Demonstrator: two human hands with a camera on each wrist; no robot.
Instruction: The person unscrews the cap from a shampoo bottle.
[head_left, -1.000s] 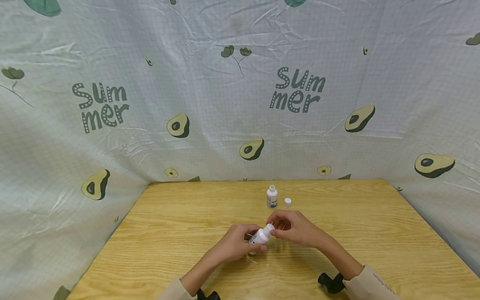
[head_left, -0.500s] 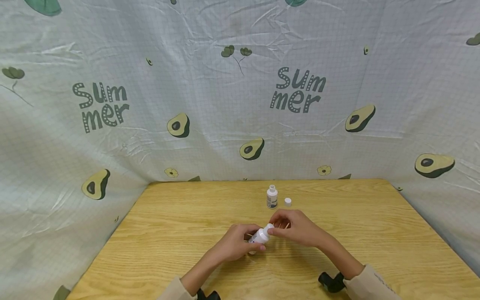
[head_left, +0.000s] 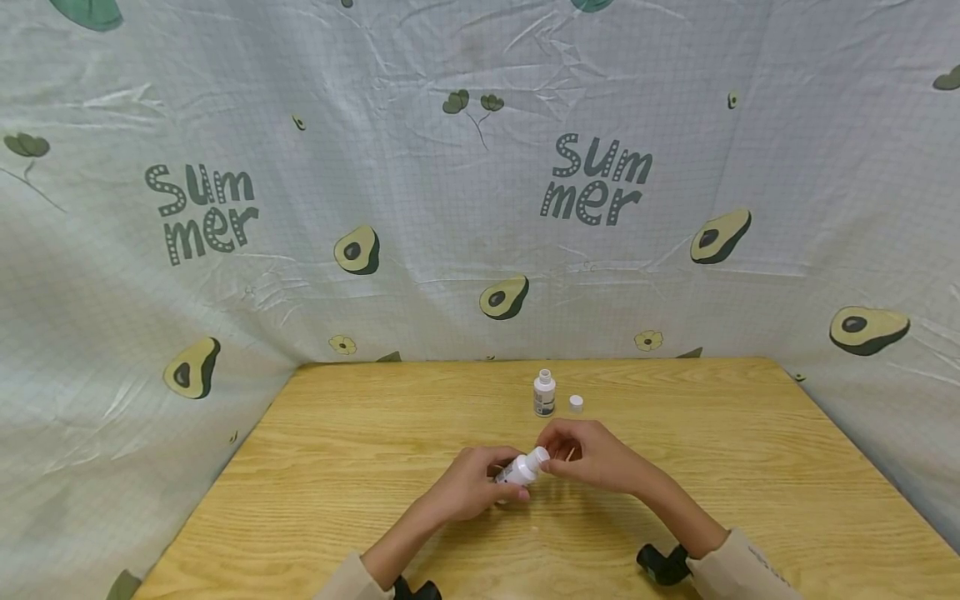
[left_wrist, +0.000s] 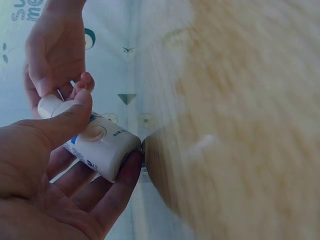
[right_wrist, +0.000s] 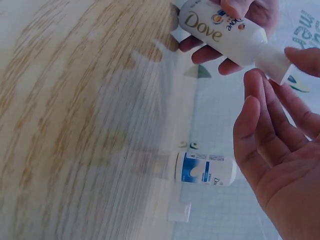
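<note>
A white Dove bottle, tilted with its cap end up and to the right, is gripped around the body by my left hand. My right hand pinches the white cap at the bottle's neck between thumb and index finger. Its other fingers curl loosely beneath, as the right wrist view shows. In the left wrist view, the bottle's base is close to the tabletop; contact there I cannot tell.
Behind the hands, a second white bottle stands upright with its neck uncapped. A loose white cap lies to its right on the wooden table. A patterned sheet hangs at the table's back and sides.
My right fingers have shifted slightly around the cap, covering more of it half a second ago and less now. The left hand and bottle have barely moved.
</note>
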